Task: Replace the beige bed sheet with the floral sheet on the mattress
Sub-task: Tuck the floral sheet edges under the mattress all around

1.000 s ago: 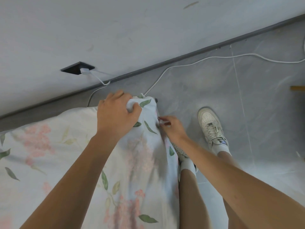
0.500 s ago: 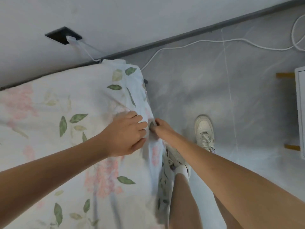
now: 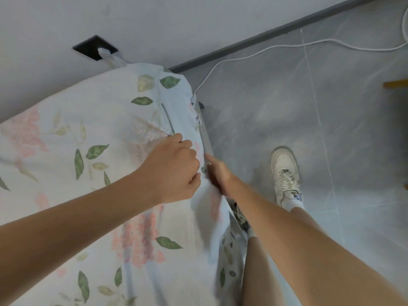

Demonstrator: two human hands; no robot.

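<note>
Hands work the bed's side edge: left hand (image 3: 174, 166) bunches the floral sheet (image 3: 92, 138), already over the mattress, in curled fingers, while right hand (image 3: 217, 171) seemingly tucks it under, fingers hidden.

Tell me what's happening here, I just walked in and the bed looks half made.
A person is fitting the floral sheet over the mattress. The left hand grips the fabric at the side edge of the bed, fingers curled round it. The right hand reaches in along that edge beside it; its fingertips are hidden behind the cloth. The sheet already covers the corner near the wall socket, and below the hands it hangs loose. No beige sheet is visible.
</note>
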